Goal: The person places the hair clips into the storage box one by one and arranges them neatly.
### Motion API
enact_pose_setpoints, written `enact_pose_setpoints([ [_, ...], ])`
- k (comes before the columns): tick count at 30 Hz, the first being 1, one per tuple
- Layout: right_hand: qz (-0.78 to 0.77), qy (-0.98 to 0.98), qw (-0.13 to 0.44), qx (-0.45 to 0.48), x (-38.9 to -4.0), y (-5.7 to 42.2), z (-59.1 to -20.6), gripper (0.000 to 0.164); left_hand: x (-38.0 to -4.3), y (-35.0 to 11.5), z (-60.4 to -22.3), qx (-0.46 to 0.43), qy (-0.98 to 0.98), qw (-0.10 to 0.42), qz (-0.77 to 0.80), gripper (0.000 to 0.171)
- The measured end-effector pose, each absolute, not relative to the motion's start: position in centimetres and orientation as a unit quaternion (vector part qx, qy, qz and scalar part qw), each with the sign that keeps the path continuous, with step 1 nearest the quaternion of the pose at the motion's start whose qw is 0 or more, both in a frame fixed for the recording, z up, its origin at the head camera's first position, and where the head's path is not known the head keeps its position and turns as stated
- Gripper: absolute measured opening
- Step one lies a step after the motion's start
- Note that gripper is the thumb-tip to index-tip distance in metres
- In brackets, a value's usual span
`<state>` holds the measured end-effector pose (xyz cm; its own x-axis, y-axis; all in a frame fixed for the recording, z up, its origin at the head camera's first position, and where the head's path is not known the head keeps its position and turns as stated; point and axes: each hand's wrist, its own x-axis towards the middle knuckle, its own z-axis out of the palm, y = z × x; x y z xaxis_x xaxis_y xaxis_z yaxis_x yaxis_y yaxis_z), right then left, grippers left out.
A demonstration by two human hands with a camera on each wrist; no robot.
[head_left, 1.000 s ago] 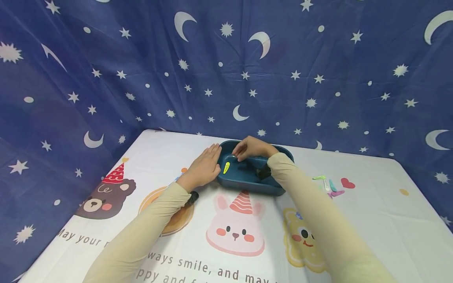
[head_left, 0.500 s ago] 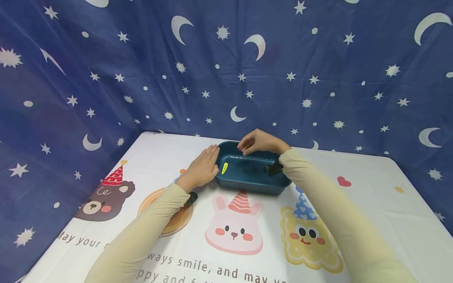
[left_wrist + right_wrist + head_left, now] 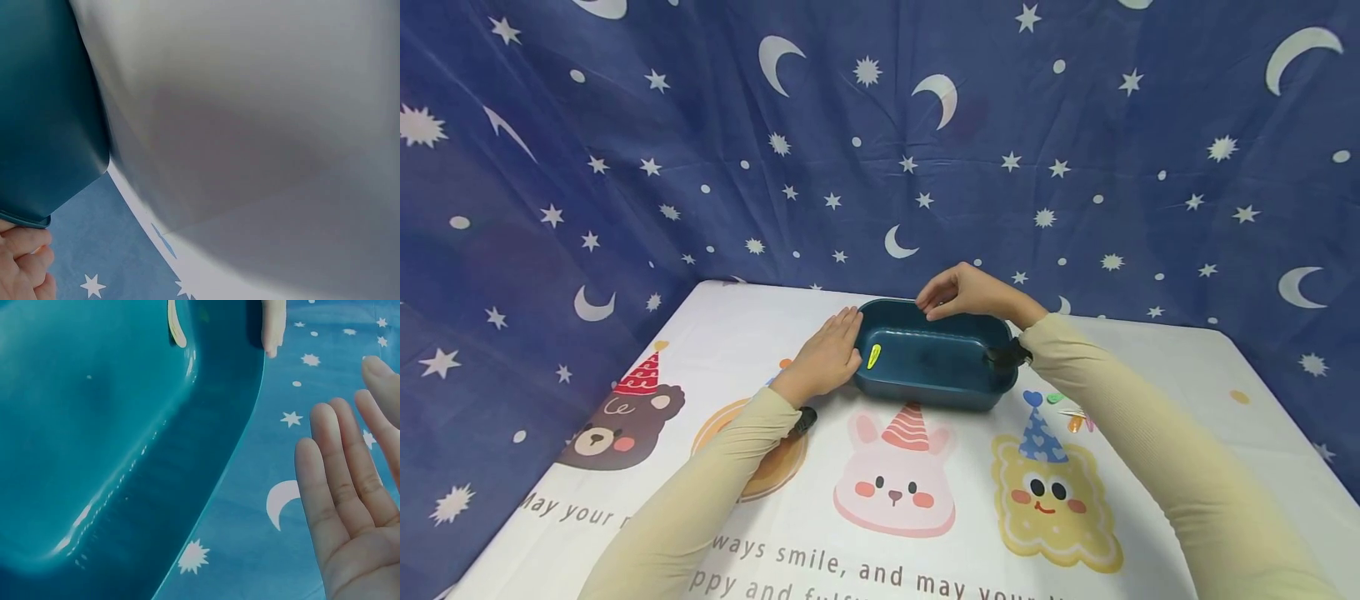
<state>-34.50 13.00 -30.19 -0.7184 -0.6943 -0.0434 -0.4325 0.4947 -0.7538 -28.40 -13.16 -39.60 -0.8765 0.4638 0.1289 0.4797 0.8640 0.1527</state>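
Note:
A dark teal rectangular bin stands near the table's far edge. On its floor at the left lies a yellow snap hair clip, part of which also shows in the right wrist view. My left hand rests on the bin's left rim with its fingers straight. Over the bin's far right side hovers my right hand, with nothing between its fingers. The right wrist view shows these fingers loosely extended beside the rim. Several more hair clips, among them an orange one, lie right of the bin, partly hidden by my right sleeve.
The white tablecloth has printed cartoon figures and lettering. A blue curtain with moons and stars hangs just behind the table. A black strap piece sits at each wrist.
My right hand has risen out of the bin and moved right. The yellow clip still lies inside, and my left hand keeps its place on the rim.

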Motion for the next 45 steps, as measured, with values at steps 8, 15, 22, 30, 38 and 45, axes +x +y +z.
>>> enact_pose_setpoints([
  [8, -0.366, 0.852, 0.178, -0.329, -32.6, 14.2, -29.7, 0.026, -28.2, -13.3, -39.8, -0.242, -0.965, 0.041, -0.093, 0.06],
  [15, -0.366, 0.847, 0.193, -0.334, -31.2, 16.1, -29.3, 0.028, -28.2, -13.4, -39.8, -0.243, -0.964, 0.046, -0.096, 0.06],
  [22, -0.354, 0.858, 0.187, -0.321, -30.5, 18.4, -29.3, 0.027, -28.5, -13.2, -39.8, -0.245, -0.964, 0.052, -0.09, 0.06],
  [30, -0.342, 0.87, 0.164, -0.314, -29.5, 20.7, -29.5, 0.027, -28.7, -13.3, -40.0, -0.242, -0.965, 0.049, -0.093, 0.06],
  [38, -0.347, 0.87, 0.162, -0.309, -28.3, 22.7, -29.9, 0.028, -28.4, -13.3, -39.8, -0.241, -0.965, 0.042, -0.096, 0.06],
  [45, -0.355, 0.868, 0.161, -0.308, -28.0, 24.2, -30.9, 0.033, -28.3, -13.2, -39.8, -0.24, -0.965, 0.041, -0.097, 0.06],
])
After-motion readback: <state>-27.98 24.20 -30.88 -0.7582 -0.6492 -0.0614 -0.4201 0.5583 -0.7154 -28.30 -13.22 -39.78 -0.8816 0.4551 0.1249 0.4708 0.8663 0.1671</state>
